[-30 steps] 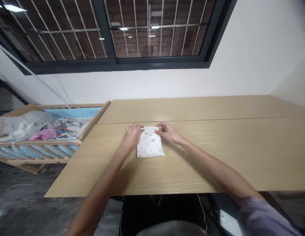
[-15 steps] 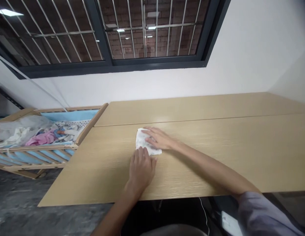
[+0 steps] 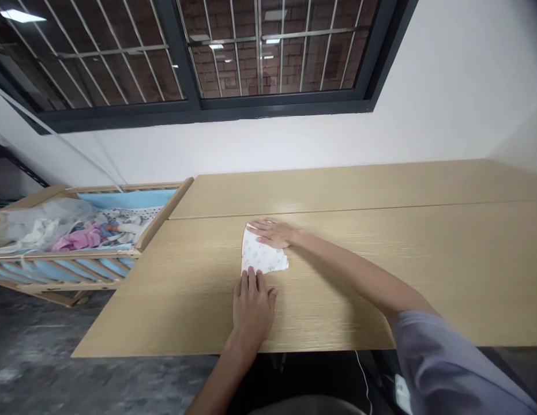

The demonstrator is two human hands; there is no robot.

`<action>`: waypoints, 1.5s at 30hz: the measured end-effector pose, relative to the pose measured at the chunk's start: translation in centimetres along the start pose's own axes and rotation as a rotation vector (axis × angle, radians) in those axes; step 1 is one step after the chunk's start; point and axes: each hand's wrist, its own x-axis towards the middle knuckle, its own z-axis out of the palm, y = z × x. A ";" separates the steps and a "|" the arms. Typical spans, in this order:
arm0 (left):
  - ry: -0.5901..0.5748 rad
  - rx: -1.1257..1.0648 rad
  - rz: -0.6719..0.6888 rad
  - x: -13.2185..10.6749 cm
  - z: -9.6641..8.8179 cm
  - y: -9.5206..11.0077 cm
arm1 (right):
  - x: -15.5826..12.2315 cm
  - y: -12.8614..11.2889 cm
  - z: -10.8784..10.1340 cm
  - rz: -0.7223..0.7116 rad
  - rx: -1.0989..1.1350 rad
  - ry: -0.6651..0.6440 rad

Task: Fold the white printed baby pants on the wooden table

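Note:
A small folded white cloth (image 3: pixel 262 256) with a faint pattern lies flat on the wooden table (image 3: pixel 380 248). My left hand (image 3: pixel 253 302) rests palm down at its near edge, fingertips touching the cloth and fingers stretched out. Across the cloth's far edge lies my right hand (image 3: pixel 272 232), flat with its fingers extended toward the left. Part of the cloth's upper right side is hidden under that hand. Neither hand grips anything.
To the left stands a wooden crib (image 3: pixel 160 222) with a blue lining, holding crumpled clothes (image 3: pixel 84 236) and clear plastic. Behind the table are a white wall (image 3: pixel 294 141) and a barred window (image 3: pixel 272 106). A white cable (image 3: pixel 362 374) hangs below the table's front edge.
My right hand has shifted toward the far edge of the cloth, uncovering its middle. My left hand has slid slightly nearer to me, its fingers flatter. The view has moved a little.

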 end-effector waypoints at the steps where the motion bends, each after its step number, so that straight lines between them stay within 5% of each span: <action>1: -0.004 0.005 0.002 0.0 0.0 0.0 | 0.2 0.6 -0.1 0.002 -0.013 0.019; 4: -0.012 0.015 0.007 0.2 0.1 0.1 | 0.4 1.1 -0.2 -0.015 -0.037 0.064; 8: -0.027 -0.018 0.068 0.5 -0.2 -0.9 | -1.2 -1.1 -0.7 -0.002 -0.031 0.158; 13: -0.082 -0.184 0.314 1.7 -1.2 -5.3 | -6.2 -6.4 -1.9 0.027 -0.046 0.239; 18: -0.013 -0.240 0.334 3.4 -0.9 -9.0 | -10.4 -9.5 -0.3 0.042 -0.112 0.198; 25: -0.004 -0.267 0.307 5.0 -1.0 -9.0 | -10.6 -10.4 0.6 0.148 -0.152 0.345; 31: -0.011 -0.354 0.056 11.6 -2.8 -8.7 | -6.6 -7.4 -1.8 0.333 0.181 0.586; 36: 0.029 -0.395 -0.129 17.3 0.6 -8.5 | -2.5 -2.5 -0.6 0.563 0.356 0.731; 40: 0.057 -0.399 -0.196 18.6 3.5 -8.2 | -1.1 -0.4 1.3 0.609 0.348 0.739; 45: 0.127 -0.399 -0.146 17.8 3.7 -8.0 | -1.5 -0.4 1.5 0.641 0.305 0.776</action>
